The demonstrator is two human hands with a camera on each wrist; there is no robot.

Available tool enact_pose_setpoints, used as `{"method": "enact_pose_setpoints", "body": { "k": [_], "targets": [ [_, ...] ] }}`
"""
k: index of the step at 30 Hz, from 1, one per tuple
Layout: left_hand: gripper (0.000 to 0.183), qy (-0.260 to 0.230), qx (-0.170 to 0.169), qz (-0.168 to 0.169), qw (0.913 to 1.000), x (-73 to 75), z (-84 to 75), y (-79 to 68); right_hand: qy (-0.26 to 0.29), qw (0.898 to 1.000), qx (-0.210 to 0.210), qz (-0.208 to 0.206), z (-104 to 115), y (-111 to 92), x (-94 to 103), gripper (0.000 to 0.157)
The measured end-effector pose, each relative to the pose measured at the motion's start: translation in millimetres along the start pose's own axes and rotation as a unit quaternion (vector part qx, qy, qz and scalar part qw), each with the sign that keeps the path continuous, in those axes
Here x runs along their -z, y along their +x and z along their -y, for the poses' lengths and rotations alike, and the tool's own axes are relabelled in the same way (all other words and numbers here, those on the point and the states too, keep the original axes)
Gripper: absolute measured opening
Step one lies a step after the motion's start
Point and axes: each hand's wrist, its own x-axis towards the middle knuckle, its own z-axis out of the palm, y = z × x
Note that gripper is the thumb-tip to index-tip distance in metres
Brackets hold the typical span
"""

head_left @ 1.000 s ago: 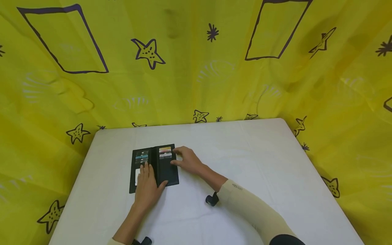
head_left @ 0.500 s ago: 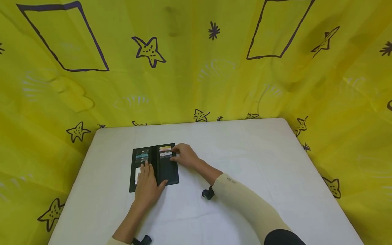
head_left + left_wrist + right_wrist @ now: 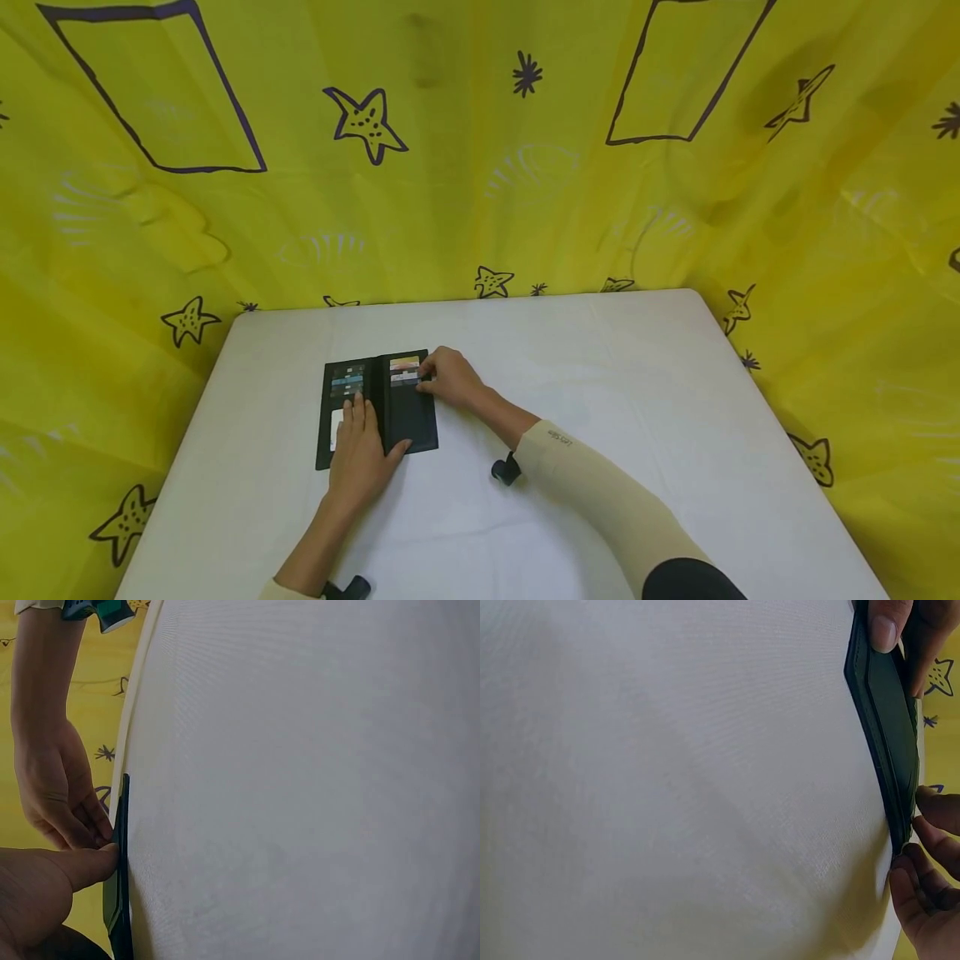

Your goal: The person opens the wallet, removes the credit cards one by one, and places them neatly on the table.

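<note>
An open black bifold wallet (image 3: 412, 417) lies on the table, cards (image 3: 405, 372) in the slots of both panels. Across its left panel rests my left hand (image 3: 360, 458), fingers extended and thumb spread over the lower edge. A white card (image 3: 336, 429) shows partly beside those fingers. My right hand (image 3: 455, 379) has its fingers bent at the right panel's outer edge, thumb and fingertips pinching there next to the cards. In the right wrist view the fingertips (image 3: 930, 832) meet at the wallet's far end; whether a card's edge is between them is hidden.
A white-covered table (image 3: 600, 375) carries the wallet left of its middle. Behind and beside it hangs a yellow curtain (image 3: 450, 208) with drawn starfish. Dark wrist-worn devices (image 3: 506, 469) sit under the forearms.
My right hand has moved slightly left and away from me, and its thumb has come nearer its fingers at the card slots. The left hand and wallet stay in place.
</note>
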Motion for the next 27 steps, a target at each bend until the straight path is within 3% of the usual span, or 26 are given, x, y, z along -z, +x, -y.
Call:
{"method": "enact_pose_setpoints", "body": {
  "k": [8,20,27],
  "targets": [
    [0.100,0.001,0.001,-0.001,1.0000,0.2,-0.1,0.0,-0.020,1.000,-0.013,-0.004,3,6,-1.1,0.007],
    [0.099,-0.003,0.001,-0.012,0.9999,0.1,-2.0,-2.6,-0.032,0.998,-0.056,-0.011,9,9,-3.9,0.016],
    [0.098,0.001,0.005,-0.010,0.9999,0.6,-1.2,-1.8,-0.040,0.997,-0.060,-0.019,14,8,-2.2,0.020]
  ]
}}
